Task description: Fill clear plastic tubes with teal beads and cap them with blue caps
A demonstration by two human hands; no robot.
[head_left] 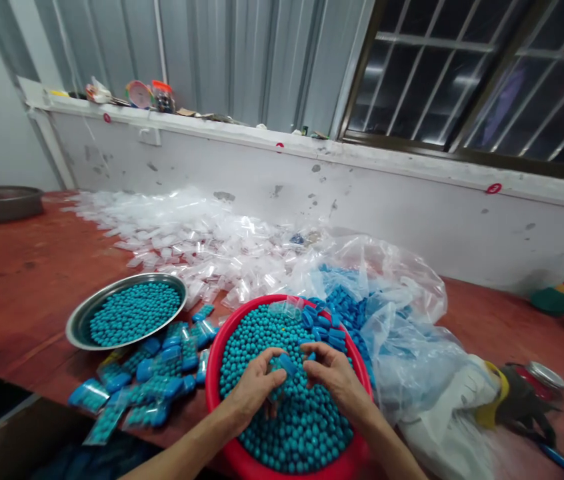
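Note:
Over a red basin (215, 363) of teal beads (292, 427), both my hands are raised close together. My left hand (257, 387) pinches a small clear plastic case with a blue piece (287, 364) at its end; fingers partly hide it. My right hand (335, 380) is closed at the fingertips on a small blue cap (311, 357), a little apart from the case. Loose blue caps (323, 327) lie on the beads at the basin's back right. One clear empty case (287, 307) rests by the back rim.
Several bead-filled cases with blue ends (162, 373) lie left of the basin, near a metal bowl (73, 327) of teal beads. Clear empty cases (202, 240) are heaped along the wall. A plastic bag (412, 360) with blue caps spreads at right, near a lidded jar (545, 380).

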